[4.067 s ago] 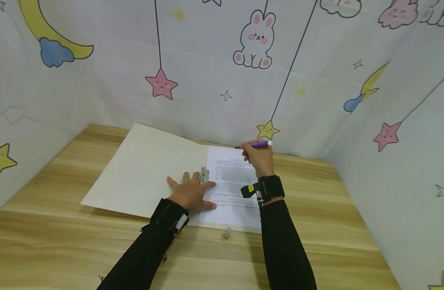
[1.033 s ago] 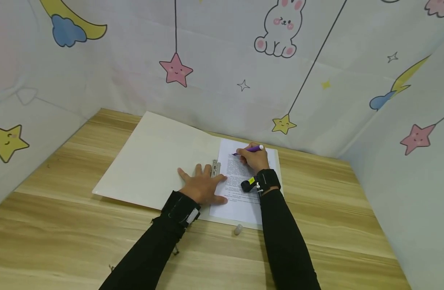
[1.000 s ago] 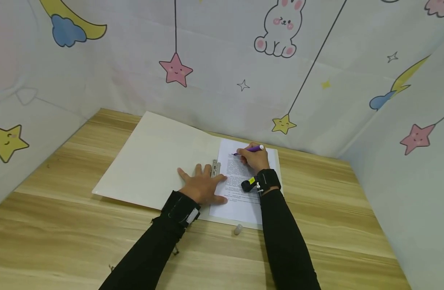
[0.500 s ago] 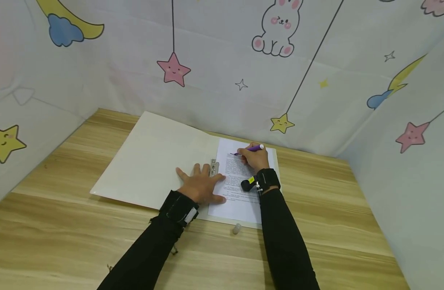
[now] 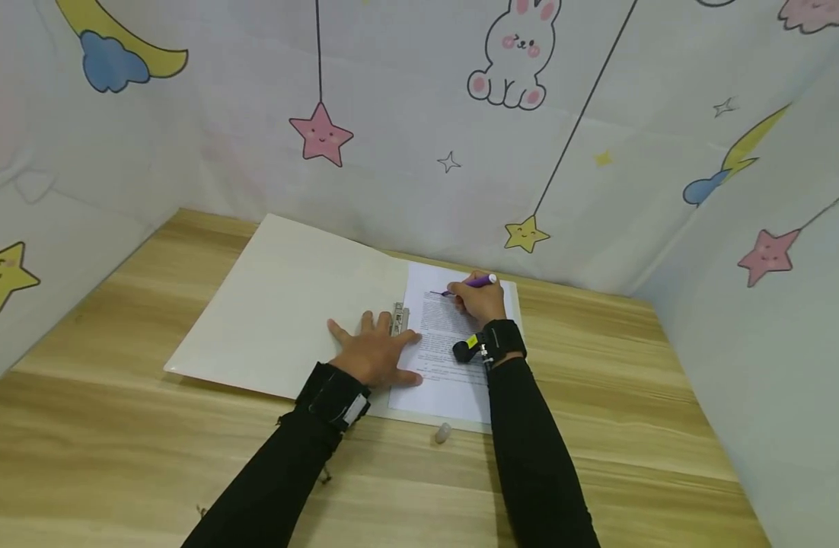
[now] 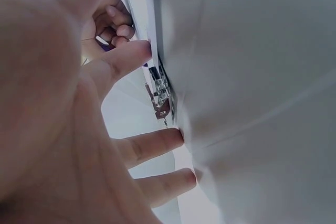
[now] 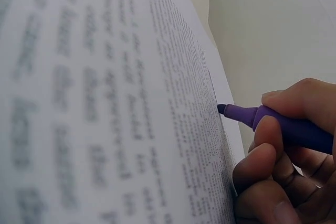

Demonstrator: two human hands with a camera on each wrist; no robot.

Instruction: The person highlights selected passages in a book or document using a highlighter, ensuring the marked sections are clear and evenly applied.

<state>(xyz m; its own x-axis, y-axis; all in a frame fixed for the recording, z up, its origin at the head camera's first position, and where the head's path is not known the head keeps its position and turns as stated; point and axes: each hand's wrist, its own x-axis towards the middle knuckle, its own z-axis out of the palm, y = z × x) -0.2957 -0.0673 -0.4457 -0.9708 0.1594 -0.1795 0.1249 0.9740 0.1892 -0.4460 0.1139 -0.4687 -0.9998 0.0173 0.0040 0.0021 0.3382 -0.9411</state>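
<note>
A cream folder (image 5: 282, 312) lies open on the wooden table, with a printed sheet (image 5: 447, 358) on its right half. My left hand (image 5: 373, 352) lies flat with spread fingers (image 6: 152, 145) across the fold, beside the metal clip (image 5: 397, 320) (image 6: 160, 95). My right hand (image 5: 480, 299) grips a purple marker (image 5: 476, 283) (image 7: 283, 124); its tip rests on the upper lines of the printed sheet (image 7: 105, 103), where a short purple stroke shows.
A small pale marker cap (image 5: 443, 433) lies on the wooden table (image 5: 118, 457) just below the folder's front edge. Cartoon-printed cloth walls (image 5: 392, 114) enclose the table at the back, left and right.
Since four seconds ago my right hand has come down onto the sheet with the marker. In the last second the tip has crept right, leaving purple. The left hand stays put.
</note>
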